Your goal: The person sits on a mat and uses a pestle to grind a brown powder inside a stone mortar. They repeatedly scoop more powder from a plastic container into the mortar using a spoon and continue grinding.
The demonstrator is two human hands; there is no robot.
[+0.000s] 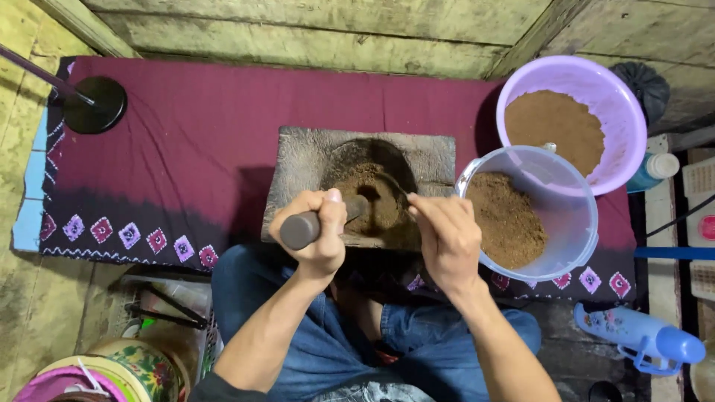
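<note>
Left hand (316, 231) clenched round the pestle (309, 225), right hand (445, 237) pinching a spoon (393, 186) in the brown powder (369, 197) heaped mid-mortar (298, 160), and a hard push could spill it over the near edge onto the maroon cloth (201, 126).

Left hand (316, 231) fisted, thumb up; right hand (447, 238) with fingers (421, 208) pinched, both forearms reaching forward
</note>
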